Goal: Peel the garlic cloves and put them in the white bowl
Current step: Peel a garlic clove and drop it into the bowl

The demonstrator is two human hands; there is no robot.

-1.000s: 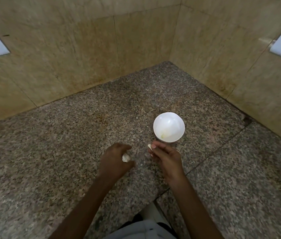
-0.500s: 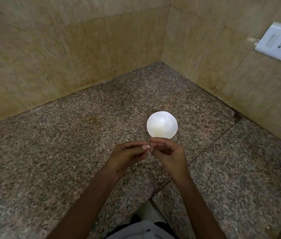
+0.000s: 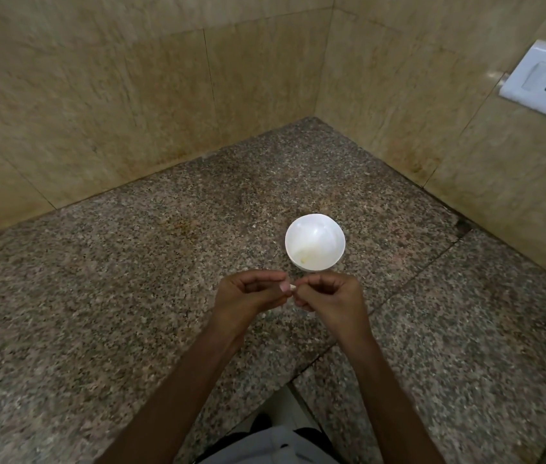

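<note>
- Garlic clove shows as a small white sliver, pinched between both hands over the counter, just this side of the bowl.
- Left hand has come across. A second ago it sat apart, low at the counter, with a white lump at its fingers. Now thumb and forefinger nip one end of the clove and the other fingers are curled. Where that lump went, I cannot tell.
- Right hand grips the other end with its fingers curled in, and has barely shifted from its spot before the bowl.
- Fingertips now meet, so I'd judge the peeling is just starting: one hand steadies, the other picks at the skin. This clove has not yet gone in.
- Bowl stands upright just beyond the knuckles, with a faint yellowish smear low inside, too blurred to call a clove.
- Counter runs on, speckled granite, back to the corner.
- Walls of tan stone close it in, and a white socket sits far right.
</note>
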